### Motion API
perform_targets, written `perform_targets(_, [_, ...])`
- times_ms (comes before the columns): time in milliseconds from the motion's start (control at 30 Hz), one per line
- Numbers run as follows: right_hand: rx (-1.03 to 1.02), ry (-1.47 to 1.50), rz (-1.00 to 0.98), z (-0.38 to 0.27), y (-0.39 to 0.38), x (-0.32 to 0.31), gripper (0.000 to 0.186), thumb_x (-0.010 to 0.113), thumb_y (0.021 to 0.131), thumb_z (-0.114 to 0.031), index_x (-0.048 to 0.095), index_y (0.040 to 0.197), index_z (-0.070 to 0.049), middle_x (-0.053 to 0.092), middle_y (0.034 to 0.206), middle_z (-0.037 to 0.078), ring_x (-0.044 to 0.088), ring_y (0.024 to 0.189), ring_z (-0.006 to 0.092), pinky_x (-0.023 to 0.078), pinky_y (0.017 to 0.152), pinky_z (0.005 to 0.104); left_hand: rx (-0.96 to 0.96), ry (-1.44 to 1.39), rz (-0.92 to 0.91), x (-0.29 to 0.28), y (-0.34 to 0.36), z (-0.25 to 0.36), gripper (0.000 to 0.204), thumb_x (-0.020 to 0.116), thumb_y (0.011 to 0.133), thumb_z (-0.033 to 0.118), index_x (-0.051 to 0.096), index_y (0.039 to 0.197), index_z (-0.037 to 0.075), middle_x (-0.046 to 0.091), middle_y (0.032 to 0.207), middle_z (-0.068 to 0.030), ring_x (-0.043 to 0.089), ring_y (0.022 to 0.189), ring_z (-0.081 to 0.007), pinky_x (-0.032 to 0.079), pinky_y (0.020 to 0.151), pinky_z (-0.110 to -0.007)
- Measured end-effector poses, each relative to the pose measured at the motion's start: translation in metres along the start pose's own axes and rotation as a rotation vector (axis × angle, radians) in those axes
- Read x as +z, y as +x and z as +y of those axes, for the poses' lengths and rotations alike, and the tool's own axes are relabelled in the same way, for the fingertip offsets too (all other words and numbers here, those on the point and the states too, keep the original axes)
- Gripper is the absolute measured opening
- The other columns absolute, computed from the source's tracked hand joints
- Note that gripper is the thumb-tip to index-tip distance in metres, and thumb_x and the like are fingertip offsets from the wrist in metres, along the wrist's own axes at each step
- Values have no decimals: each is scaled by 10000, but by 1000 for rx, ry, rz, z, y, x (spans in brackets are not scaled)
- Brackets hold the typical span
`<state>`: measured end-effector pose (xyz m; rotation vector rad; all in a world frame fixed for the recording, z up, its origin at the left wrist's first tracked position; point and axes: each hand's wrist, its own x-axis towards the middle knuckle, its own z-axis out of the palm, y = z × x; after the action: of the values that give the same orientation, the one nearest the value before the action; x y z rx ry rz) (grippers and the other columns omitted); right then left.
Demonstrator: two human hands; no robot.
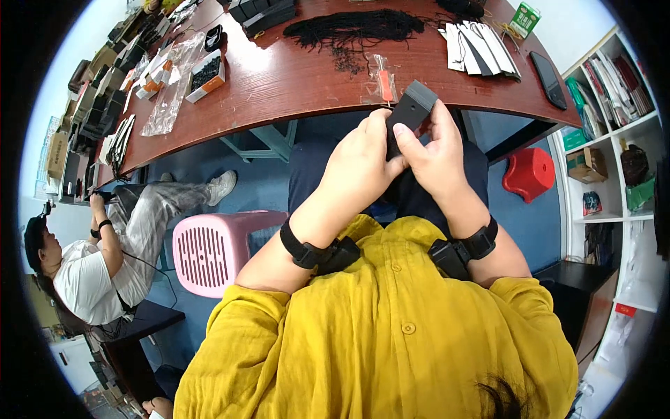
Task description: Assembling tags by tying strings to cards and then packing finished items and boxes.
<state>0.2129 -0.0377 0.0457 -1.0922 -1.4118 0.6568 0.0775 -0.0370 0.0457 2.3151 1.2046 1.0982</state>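
Note:
A thick stack of black tags (414,103), with a small hole through its face, is held up between my hands just off the table's front edge. My left hand (361,159) is closed round its left side and lower end. My right hand (437,150) grips it from the right, thumb lying across the face and fingers behind. On the table right beyond the stack lies a small orange-handled tool (384,85) on clear plastic. Farther back, a bundle of black cords (352,28) is spread out. White and black tags (478,49) lie fanned to its right.
The red-brown table (279,87) also bears an open box of small black pieces (206,75), a clear plastic bag (165,98) and a phone (548,79). A pink stool (211,251) and a seated person (105,272) are left; a red stool (529,174) and white shelves (607,167) right.

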Motion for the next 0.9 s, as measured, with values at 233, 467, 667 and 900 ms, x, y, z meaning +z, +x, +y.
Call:
perform_targets(233, [29, 27, -572, 27, -19, -24, 381, 668, 739, -80, 501, 1069, 12, 464, 914, 59, 508, 799, 144, 449, 706, 249, -317, -652, -579, 11, -34, -37, 423, 600, 836, 7, 423, 1220, 18, 538, 1165, -93, 520, 1082, -160, 426, 927, -320])
perform_targets(467, [161, -37, -501, 62, -21, -20, 357, 595, 796, -24, 486, 1133, 21, 478, 981, 98, 518, 892, 198, 445, 783, 303, -182, -399, -331, 52, -37, -62, 373, 642, 811, 113, 427, 1090, -9, 546, 1001, -248, 534, 959, -422, 461, 780, -410])
perform_targets(667, [134, -25, -480, 69, -10, -17, 367, 596, 797, -10, 478, 1142, 27, 470, 998, 102, 520, 910, 199, 446, 801, 296, -183, -348, -303, 55, -27, -69, 406, 647, 803, 132, 423, 1112, -7, 549, 1019, -244, 538, 967, -415, 458, 788, -420])
perform_targets(900, [134, -16, -486, 77, 1, -13, 394, 617, 787, 9, 463, 1148, 49, 476, 1032, 99, 522, 959, 176, 453, 839, 302, -201, -282, -302, 60, -17, -79, 421, 637, 808, 147, 422, 1135, -9, 544, 1040, -256, 535, 980, -419, 455, 810, -428])
